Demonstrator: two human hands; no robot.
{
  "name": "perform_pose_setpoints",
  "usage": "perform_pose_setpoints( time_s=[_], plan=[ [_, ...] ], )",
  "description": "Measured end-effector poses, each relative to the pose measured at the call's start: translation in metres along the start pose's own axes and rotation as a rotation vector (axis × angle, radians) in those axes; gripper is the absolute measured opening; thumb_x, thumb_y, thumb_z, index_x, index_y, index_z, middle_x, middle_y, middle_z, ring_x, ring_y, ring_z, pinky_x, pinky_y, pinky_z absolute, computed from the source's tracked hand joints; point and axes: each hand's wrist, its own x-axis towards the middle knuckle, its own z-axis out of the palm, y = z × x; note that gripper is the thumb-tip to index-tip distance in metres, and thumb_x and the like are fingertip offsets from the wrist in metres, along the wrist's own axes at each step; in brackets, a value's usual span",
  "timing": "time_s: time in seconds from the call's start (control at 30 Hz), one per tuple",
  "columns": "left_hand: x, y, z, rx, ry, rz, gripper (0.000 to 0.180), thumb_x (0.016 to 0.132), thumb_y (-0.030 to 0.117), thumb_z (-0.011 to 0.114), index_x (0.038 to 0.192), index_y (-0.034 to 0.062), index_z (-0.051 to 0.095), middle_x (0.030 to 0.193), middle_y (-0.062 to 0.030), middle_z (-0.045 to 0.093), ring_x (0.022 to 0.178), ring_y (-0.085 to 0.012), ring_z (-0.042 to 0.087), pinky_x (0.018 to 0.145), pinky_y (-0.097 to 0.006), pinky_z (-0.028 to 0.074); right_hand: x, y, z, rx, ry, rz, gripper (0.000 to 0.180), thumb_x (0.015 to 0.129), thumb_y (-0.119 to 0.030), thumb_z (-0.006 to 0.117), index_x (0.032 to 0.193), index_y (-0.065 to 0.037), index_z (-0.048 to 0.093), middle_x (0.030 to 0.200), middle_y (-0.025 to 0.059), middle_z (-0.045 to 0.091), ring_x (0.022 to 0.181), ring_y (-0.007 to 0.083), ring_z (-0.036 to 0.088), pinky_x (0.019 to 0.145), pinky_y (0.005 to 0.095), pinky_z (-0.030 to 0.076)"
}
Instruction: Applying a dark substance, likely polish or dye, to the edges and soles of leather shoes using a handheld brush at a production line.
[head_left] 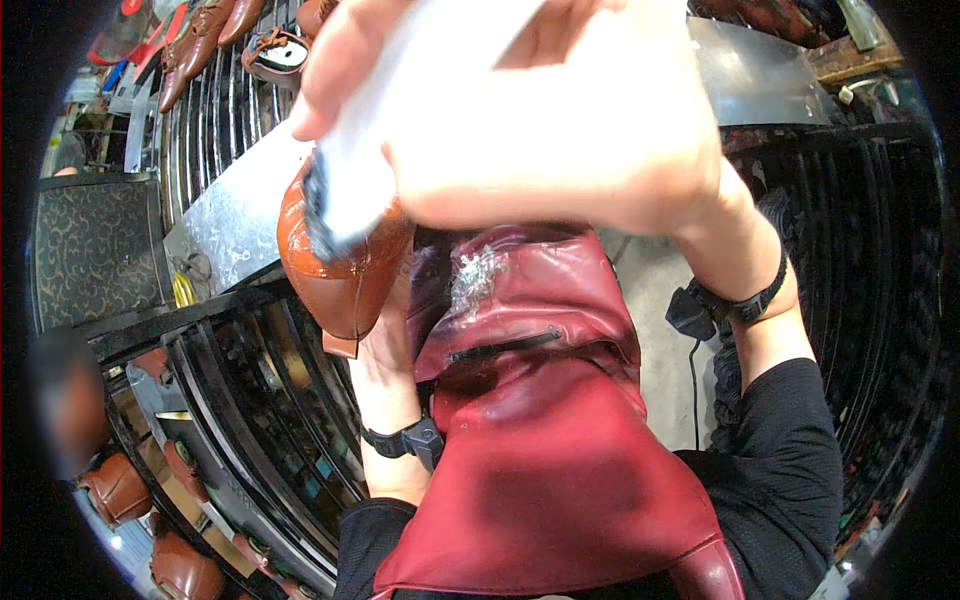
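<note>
Head view, looking down at a shoe-finishing station. The right hand (530, 110) fills the upper middle of the picture, its fingers closed around a pale applicator (350, 170) whose dark tip presses against the top of a tan leather shoe (345, 270). The left hand (385, 330) is mostly hidden beneath that shoe; only the wrist and a black wristband show, so its grip cannot be told with certainty, though it appears to carry the shoe from below, held in the air above a dark red leather apron (550, 470) that covers the lap. The shoe's upper already shines, which suggests that the coating is well under way; the tip is in contact near the toe, and the far side of the shoe and its sole are out of sight, so how much remains cannot be judged. A whitish smear (475, 270) lies on the apron just beside the shoe. To the left, a metal tabletop (235, 215) lies next to a ribbed rack (215, 110) on which other brown shoes (200, 40) rest in a row, one of them open-topped with a pale lining. Further tan shoes (115, 490) sit at the lower left, near another, blurred person. No pot, tin or tray of polish can be made out.
</note>
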Motion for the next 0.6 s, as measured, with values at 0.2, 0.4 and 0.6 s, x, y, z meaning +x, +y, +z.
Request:
perform_pose_setpoints(
  time_s=[0.2, 0.4, 0.6],
  plan=[
    [-0.021, 0.017, 0.004, 0.1, -0.021, -0.092, 0.078, 0.089, 0.014, 0.083, 0.154, 0.0021, 0.042, 0.144, -0.0137, 0.059, 0.133, -0.0253, 0.058, 0.113, -0.039, 0.047, -0.021, 0.011, -0.036, -0.239, -0.003, 0.123, 0.017, 0.078, -0.01, 0.085, 0.089, 0.0, 0.079, 0.087, 0.01, 0.077, 0.081, 0.0175, 0.075, 0.074, 0.0298, 0.062],
    [-0.024, 0.009, -0.027, -1.613, 0.258, -0.91, 0.047, 0.108, 0.031, 0.054, 0.141, -0.0013, 0.057, 0.129, -0.0173, 0.07, 0.107, -0.0271, 0.074, 0.1, -0.044, 0.059, -0.041, 0.032, -0.024, -0.443, 0.268, 0.062, 0.013, 0.097, 0.002, 0.066, 0.104, 0.008, 0.075, 0.097, 0.017, 0.076, 0.072, 0.0208, 0.073, 0.066, 0.031, 0.058],
    [-0.035, -0.075, -0.051, -1.247, 0.088, -0.378, 0.046, 0.093, 0.024, 0.077, 0.124, -0.0085, 0.068, 0.11, -0.0178, 0.077, 0.094, -0.0246, 0.076, 0.09, -0.038, 0.061, -0.018, 0.051, 0.027, -0.944, 0.151, -0.105, 0.01, 0.097, 0.005, 0.069, 0.104, 0.009, 0.074, 0.08, 0.0113, 0.075, 0.067, 0.0158, 0.073, 0.062, 0.0285, 0.059]
  ],
)
